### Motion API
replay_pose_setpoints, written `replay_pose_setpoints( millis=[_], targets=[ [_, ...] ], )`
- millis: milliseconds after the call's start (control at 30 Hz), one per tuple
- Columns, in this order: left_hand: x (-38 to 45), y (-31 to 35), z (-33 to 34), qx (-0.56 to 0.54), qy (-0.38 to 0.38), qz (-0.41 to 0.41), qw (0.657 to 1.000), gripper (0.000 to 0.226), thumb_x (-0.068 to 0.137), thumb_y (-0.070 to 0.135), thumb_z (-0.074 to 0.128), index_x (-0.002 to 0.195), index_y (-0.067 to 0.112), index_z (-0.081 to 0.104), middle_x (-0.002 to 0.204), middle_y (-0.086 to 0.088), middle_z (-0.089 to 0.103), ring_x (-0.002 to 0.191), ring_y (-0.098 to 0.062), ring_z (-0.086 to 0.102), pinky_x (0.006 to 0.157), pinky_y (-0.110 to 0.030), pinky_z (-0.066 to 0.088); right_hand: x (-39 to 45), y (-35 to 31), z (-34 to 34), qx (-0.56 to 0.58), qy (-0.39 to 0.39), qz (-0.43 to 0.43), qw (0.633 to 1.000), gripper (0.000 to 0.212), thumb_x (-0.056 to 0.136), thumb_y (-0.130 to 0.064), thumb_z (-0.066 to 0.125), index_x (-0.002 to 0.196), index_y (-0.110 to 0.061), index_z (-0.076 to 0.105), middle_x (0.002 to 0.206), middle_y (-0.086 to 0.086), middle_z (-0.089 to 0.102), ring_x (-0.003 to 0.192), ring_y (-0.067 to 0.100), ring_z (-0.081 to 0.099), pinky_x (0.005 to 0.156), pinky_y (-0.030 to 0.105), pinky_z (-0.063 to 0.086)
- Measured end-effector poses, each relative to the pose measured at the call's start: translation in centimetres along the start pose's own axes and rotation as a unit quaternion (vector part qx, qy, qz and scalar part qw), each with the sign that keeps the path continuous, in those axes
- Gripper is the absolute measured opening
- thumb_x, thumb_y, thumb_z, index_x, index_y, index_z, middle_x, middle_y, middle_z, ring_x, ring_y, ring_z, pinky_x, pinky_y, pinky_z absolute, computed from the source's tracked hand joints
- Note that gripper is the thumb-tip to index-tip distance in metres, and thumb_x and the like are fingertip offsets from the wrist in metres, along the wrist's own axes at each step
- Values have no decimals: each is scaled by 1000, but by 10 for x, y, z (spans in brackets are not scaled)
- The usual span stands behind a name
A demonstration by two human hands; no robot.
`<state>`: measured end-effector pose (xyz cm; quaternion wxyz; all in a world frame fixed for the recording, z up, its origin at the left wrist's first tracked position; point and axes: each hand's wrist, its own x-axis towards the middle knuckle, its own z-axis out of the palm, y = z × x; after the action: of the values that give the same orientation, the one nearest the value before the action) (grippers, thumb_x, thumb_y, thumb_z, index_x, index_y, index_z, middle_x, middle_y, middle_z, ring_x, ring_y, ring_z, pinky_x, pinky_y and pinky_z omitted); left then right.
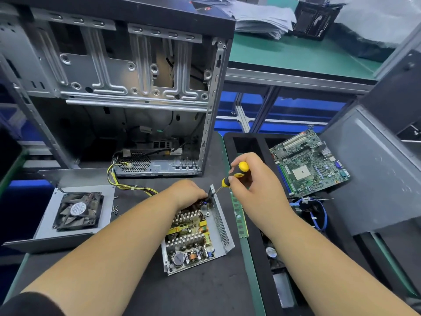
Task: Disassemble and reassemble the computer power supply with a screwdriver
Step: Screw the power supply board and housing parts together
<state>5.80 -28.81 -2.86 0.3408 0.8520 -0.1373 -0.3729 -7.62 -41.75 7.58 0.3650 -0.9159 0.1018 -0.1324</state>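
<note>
Left hand (190,192) steadies supply (196,233) far corner; right hand (248,179) pinches screwdriver (232,177), tip angled at corner screw

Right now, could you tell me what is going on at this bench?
A person is working on an opened power supply on the dark mat. The right hand holds a yellow-and-black screwdriver, tip at the far corner of the unit's casing. The left hand grips parts inside that same corner. The removed cover with its fan lies to the left, beside loose screws.
</note>
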Motion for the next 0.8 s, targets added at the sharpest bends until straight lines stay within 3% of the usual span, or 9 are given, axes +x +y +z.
replay_pose_setpoints(
  millis=[100, 167, 467, 533, 633, 733, 800],
  targets=[
    [-2, 2, 1, 23, -7, 9, 1000, 34, 91, 29, 57, 66, 12, 43, 68, -4, 40, 68, -23, 41, 61, -33, 29, 0, 0, 3, -5, -8, -10, 1000, 21, 91, -23, 62, 101, -35, 48, 91, -11, 60, 81, 10, 60, 71, 40, 53],
    [-2, 2, 0, 23, -6, 7, 1000, 38, 90, 29, 56, 63, 13, 35, 68, -5, 35, 68, -23, 36, 61, -33, 24, 1, -1, 5, -13, -17, -16, 1000, 22, 91, -23, 62, 101, -36, 47, 92, -10, 60, 81, 11, 60, 72, 41, 53],
    [-1, 3, 1, 89, -1, -5, 996, 38, 93, 33, 51, 64, 10, 41, 67, -6, 35, 70, -25, 38, 55, -34, 26, 3, 5, 24, -74, -72, -28, 994, 20, 92, -20, 60, 101, -31, 46, 90, -10, 55, 74, 14, 54, 66, 38, 49],
    [3, 0, 2, 68, 4, -4, 998, 32, 93, 34, 51, 72, 10, 50, 67, -3, 41, 74, -25, 44, 55, -32, 32, 3, 7, 26, -78, -73, -27, 994, 20, 92, -20, 60, 100, -31, 45, 90, -10, 55, 73, 12, 53, 64, 36, 48],
    [0, -2, 0, 47, 6, -3, 999, 31, 94, 32, 50, 100, 7, 66, 74, -1, 54, 84, -26, 54, 61, -25, 42, 3, 9, 28, -79, -69, -28, 994, 21, 91, -20, 60, 99, -31, 45, 89, -10, 54, 72, 13, 53, 64, 36, 49],
    [3, -5, 0, 30, 6, 24, 999, 34, 101, 20, 42, 131, 9, 55, 108, -16, 60, 105, -32, 57, 78, -34, 44, 3, 9, 28, -84, -68, -29, 994, 21, 91, -20, 61, 99, -32, 45, 89, -10, 55, 72, 14, 54, 65, 38, 51],
    [5, -5, 1, 34, 3, 21, 999, 33, 101, 23, 45, 125, 8, 60, 103, -13, 61, 100, -29, 58, 75, -32, 41, 4, 9, 29, -85, -68, -31, 994, 22, 91, -20, 60, 98, -32, 44, 88, -10, 55, 72, 14, 55, 65, 39, 51]
  ],
)
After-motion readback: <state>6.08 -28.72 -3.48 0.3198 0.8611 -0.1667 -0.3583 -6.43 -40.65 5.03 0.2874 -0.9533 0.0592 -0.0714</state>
